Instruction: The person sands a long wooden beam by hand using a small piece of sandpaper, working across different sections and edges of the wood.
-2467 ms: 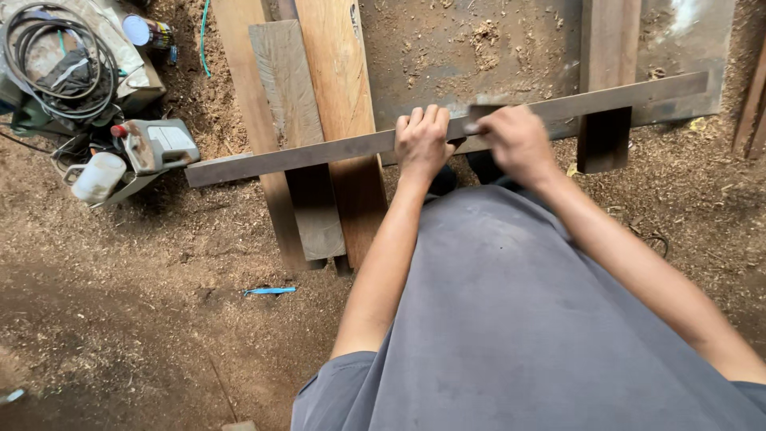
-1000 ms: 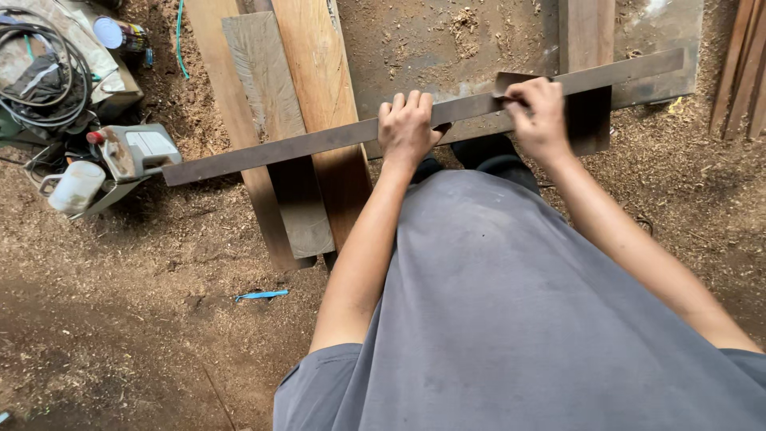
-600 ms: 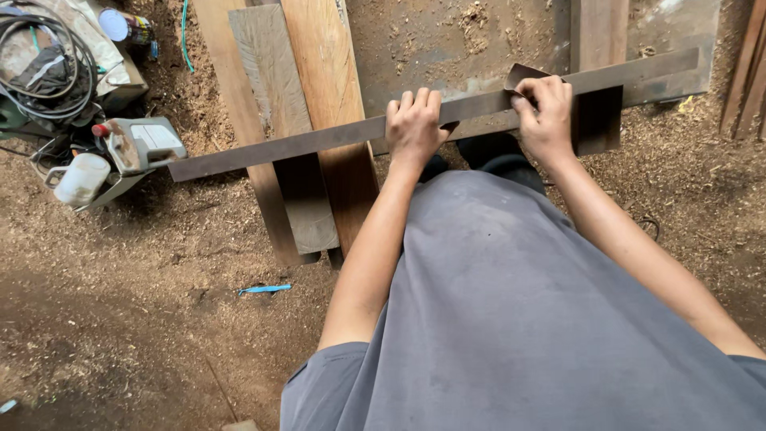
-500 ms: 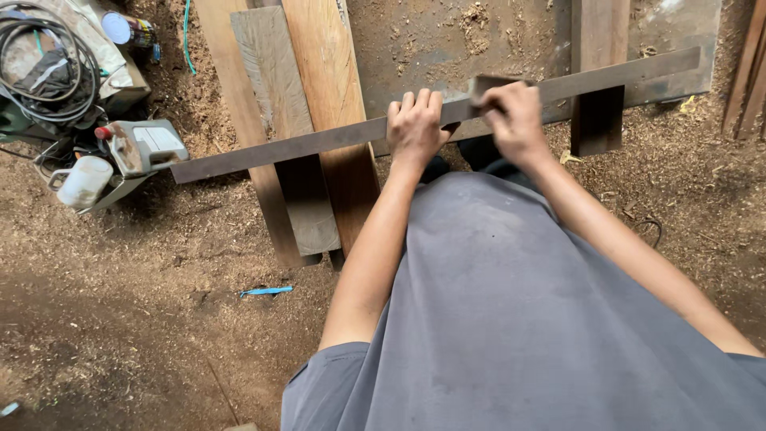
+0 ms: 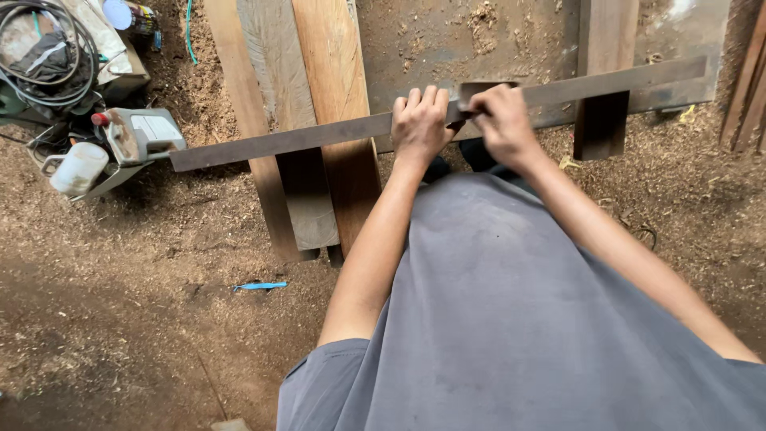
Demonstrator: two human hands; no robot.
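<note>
Dark wood: a long thin strip (image 5: 279, 142) runs across the view from lower left to upper right, held up in the air over a sawdust floor (image 5: 120, 303). Its left end reaches close to a grey plastic jug (image 5: 140, 134); its right end passes over an upright dark board (image 5: 604, 80).

Left hand (image 5: 420, 121) is wrapped over the strip near its middle, fingers curled across the top edge, thumb hidden underneath. Grip is closed on the wood.

Right hand (image 5: 499, 120) sits just beside the left, almost touching it. It pinches a small dark block (image 5: 479, 89) flat against the strip's upper face, fingers pressed together on it. What the block is made of cannot be made out.

Beneath the strip, three lighter planks (image 5: 319, 72) lie side by side, running away from the person; the strip crosses them at an angle. Whether it touches them is unclear.

Left edge: a coil of grey hose (image 5: 48, 48) over some gear, a white mug (image 5: 77, 168) next to the jug, both on a low tray. A small blue stick (image 5: 259, 286) lies alone in the sawdust, well apart from the planks.

Grey shirt (image 5: 519, 319) fills the lower right, both forearms bare.
</note>
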